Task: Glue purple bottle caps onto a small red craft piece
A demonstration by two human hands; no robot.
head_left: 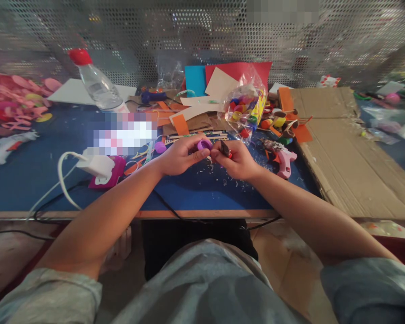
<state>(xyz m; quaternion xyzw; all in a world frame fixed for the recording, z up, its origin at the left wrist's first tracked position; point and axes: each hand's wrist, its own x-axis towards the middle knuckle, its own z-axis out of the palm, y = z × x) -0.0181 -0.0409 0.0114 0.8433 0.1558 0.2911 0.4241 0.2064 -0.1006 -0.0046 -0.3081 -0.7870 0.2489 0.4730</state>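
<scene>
Above the front middle of the blue table, my left hand (179, 157) pinches a purple bottle cap (204, 145) between thumb and fingers, its hollow side showing. Close beside it, my right hand (238, 161) is closed around a small black and red tool (225, 150) that looks like a cutter; its working end is hidden. The fingertips of both hands almost meet at the cap. Pale shavings (226, 182) lie scattered on the table below my hands. Left of my left wrist rests another purple round piece (160, 147).
A pink glue gun (285, 162) lies to the right, near a large cardboard sheet (364, 153). Behind are a clear bag of coloured caps (245, 108) and paper sheets (222, 82). A white charger (97, 164) with cables and a red-capped bottle (99, 85) stand left.
</scene>
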